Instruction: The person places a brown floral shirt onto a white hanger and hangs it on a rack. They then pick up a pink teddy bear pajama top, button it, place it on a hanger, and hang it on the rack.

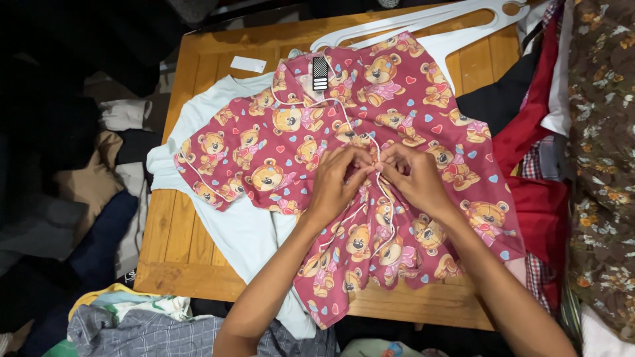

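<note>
Lay spread flat across the wooden tabletop [198,73]: a maroon shirt [423,112] printed with teddy bears and small hearts, resting partly on a pale blue garment [238,228]. Ran with its long axis from the collar at the far side, where a striped label [320,73] showed, down to the hem at the near edge, leaning slightly to the right on the way. Spilled with the hem just over the near edge of the tabletop. Pointed one short sleeve out toward the left.

Could not make out the button or buttonhole under the fingertips, hidden by the hands themselves. Showed the white hanger [423,20] only in part, cut off at the top of the frame and tucked partly beneath the collar. Left the dark heap at left mostly lost in shadow. Cut off the red and floral clothes [595,132] at the right edge and the grey checked cloth [145,330] at the bottom.

Reached in from the bottom, both forearms angling toward the middle of the shirt. Met at the white-piped front placket: left hand [334,188] and right hand [413,178], palms down, knuckles raised, almost touching. Pinched the placket fabric between curled fingers [354,158] of each hand, thumbs tucked underneath.
</note>
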